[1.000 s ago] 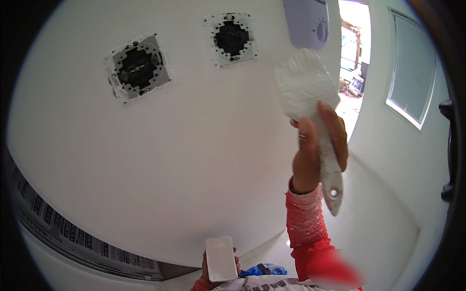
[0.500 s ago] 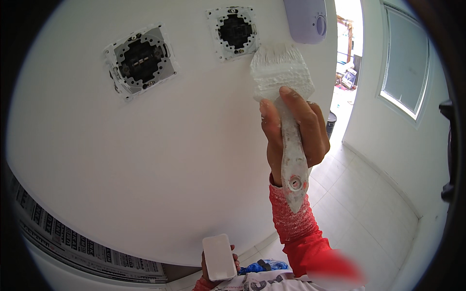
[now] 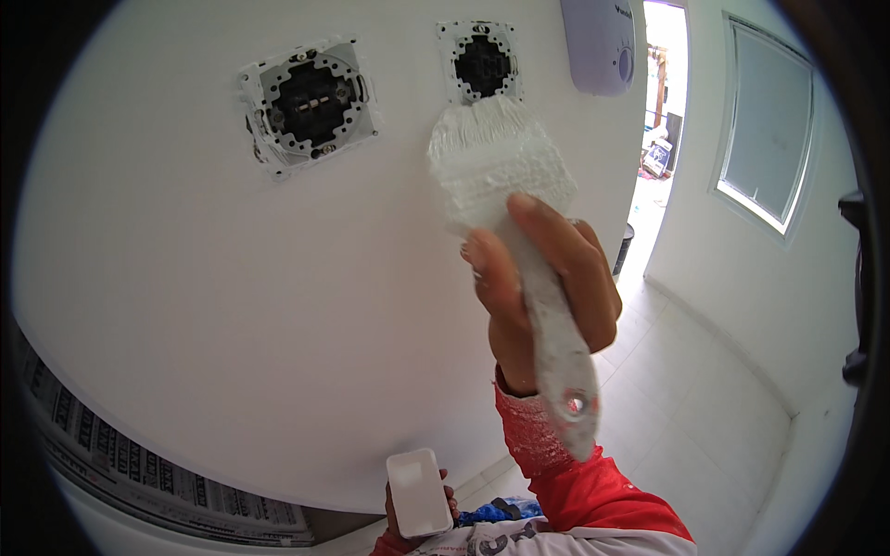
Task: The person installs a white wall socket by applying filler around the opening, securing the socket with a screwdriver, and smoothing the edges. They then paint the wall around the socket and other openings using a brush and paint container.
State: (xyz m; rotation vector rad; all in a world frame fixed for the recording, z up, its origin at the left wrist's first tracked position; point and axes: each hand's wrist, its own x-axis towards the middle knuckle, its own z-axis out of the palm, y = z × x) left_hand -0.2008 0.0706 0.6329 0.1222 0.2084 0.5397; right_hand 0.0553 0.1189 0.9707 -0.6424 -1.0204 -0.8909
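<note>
Raised in front of the wall (image 3: 269, 324), my right hand (image 3: 556, 287) grips a paintbrush (image 3: 565, 357) by its handle, bristles upward. White paint coats the wide brush head, and its tip overlaps the lower edge of the farther socket frame (image 3: 509, 91); I cannot tell whether it touches. To the left is a second socket frame (image 3: 278, 88), its dark inside uncovered and white smears around its rim. Low down by my body, my left hand (image 3: 449, 491) holds a shallow white rectangular tray (image 3: 419, 493), with its fingertips showing along the side.
A pale lilac box-shaped unit (image 3: 598, 56) hangs on the wall at the upper right, beside a bright doorway (image 3: 654, 120). Farther right is a window (image 3: 768, 120). Light tiles cover the floor (image 3: 667, 389). A printed dark covering (image 3: 158, 491) lies along the lower left.
My right hand and the paintbrush have moved left and slightly down, and the brush now leans more to the left. The view has shifted a little. My left hand still holds the tray.
</note>
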